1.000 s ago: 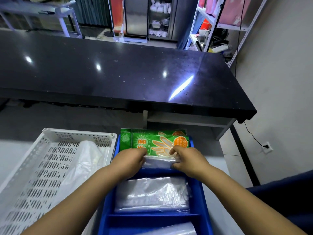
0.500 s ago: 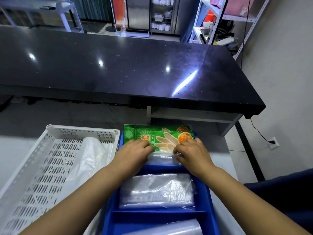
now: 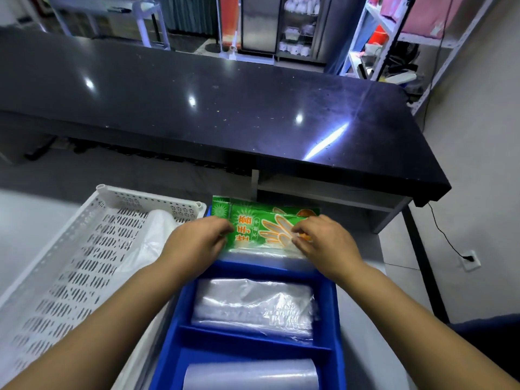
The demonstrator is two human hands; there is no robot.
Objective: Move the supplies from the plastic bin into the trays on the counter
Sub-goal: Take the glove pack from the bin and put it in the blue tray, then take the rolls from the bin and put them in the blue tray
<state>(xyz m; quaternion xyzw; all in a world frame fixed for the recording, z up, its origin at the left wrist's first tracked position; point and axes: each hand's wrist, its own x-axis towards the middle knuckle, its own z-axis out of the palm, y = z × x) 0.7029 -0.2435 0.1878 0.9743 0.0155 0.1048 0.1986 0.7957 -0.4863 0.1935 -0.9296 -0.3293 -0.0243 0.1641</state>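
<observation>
While left hand and right hand grip the green packet at the blue tray far slot: best seat it flat, corners tucked.

A pale grey worktop carries two containers side by side: a white perforated bin on the left and a blue divided tray on the right. Their neighbouring walls seem to touch, though an arm hides part of the seam. Beyond stands a glossy black counter.
</observation>
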